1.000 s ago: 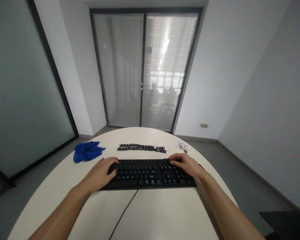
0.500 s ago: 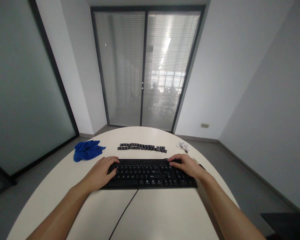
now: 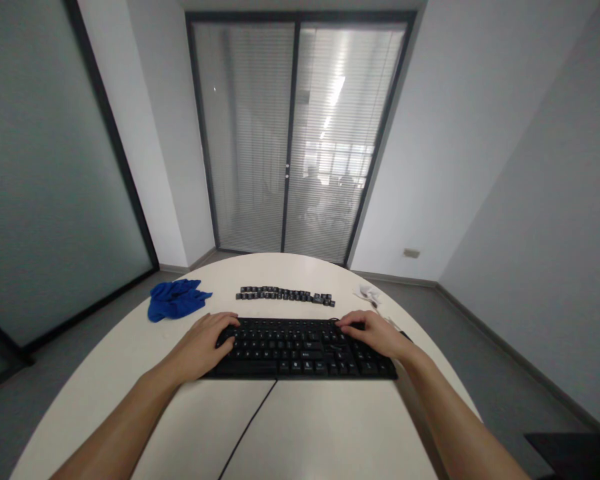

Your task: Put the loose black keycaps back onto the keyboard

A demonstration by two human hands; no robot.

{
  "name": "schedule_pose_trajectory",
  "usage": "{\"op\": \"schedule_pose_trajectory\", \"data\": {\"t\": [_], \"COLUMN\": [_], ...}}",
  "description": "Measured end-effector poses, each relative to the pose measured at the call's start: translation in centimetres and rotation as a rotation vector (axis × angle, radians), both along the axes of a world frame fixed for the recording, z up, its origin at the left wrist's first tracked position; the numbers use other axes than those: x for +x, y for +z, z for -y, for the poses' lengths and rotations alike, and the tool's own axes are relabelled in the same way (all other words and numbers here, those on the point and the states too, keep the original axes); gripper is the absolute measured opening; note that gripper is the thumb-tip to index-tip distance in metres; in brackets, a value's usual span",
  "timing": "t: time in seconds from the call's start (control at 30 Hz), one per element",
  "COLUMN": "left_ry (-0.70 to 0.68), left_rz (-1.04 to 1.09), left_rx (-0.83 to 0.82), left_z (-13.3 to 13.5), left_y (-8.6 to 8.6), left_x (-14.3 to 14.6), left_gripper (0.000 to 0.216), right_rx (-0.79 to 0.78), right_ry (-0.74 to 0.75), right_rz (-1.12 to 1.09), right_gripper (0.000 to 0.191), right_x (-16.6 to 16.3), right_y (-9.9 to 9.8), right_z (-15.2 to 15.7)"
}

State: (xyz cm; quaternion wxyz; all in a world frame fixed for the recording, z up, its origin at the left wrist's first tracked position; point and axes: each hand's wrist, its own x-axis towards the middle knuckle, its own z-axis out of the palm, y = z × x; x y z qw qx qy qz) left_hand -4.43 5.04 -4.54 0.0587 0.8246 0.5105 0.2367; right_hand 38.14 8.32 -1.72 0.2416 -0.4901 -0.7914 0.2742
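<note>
Black keyboard point(image 3: 280, 348) lies crosswise before me, my left hand point(image 3: 205, 345) spread open on its left end, my right hand point(image 3: 375, 332) curled over its right, grip unclear.

A black, full-size computer keyboard point(image 3: 303, 347) lies flat and face up on a pale counter point(image 3: 325, 427), its long side running left to right and its near edge roughly level across the view. Rows of black keys point(image 3: 277, 345) carry small pale markings, too small to read. A long, plain black bar point(image 3: 250, 367) stretches along the left of the nearest row, with shorter keys following to its right. The left end and the far right corner are partly covered. A thin black cable point(image 3: 247, 427) shows from the middle of the near edge and slants toward the viewer, down and left.
</note>
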Motion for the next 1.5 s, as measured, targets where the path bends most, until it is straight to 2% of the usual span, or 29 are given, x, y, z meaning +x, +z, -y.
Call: {"op": "schedule_pose_trajectory", "data": {"t": [0.2,0.67,0.9,1.1,1.37,1.5], "left_ry": [-0.007,-0.006,-0.009,-0.005,-0.017,-0.021], "left_rz": [0.001,0.009,0.010,0.004,0.007,0.022], "left_rx": [0.009,-0.003,-0.004,-0.006,-0.012,-0.006], "left_z": [-0.1,-0.1,-0.2,-0.2,-0.2,-0.2], "left_y": [-0.3,0.0,-0.2,-0.3,-0.2,0.0], "left_x": [-0.1,0.2,0.1,0.1,0.1,0.2], "left_gripper": [0.028,0.027,0.027,0.026,0.025,0.025], "right_rx": [-0.001,-0.120,-0.136,-0.154,-0.069,0.060], "right_ry": [0.003,0.035,-0.009,0.012,-0.019,-0.156], "right_rz": [-0.003,-0.002,0.029,0.095,0.015,0.078], "right_gripper": [0.026,0.029,0.027,0.023,0.026,0.034], "right_x": [-0.1,0.4,0.3,-0.1,0.4,-0.7], "right_y": [0.3,0.4,0.6,0.8,0.2,-0.1], "right_z": [-0.1,-1.3,-1.3,-1.4,-0.9,-0.9]}}
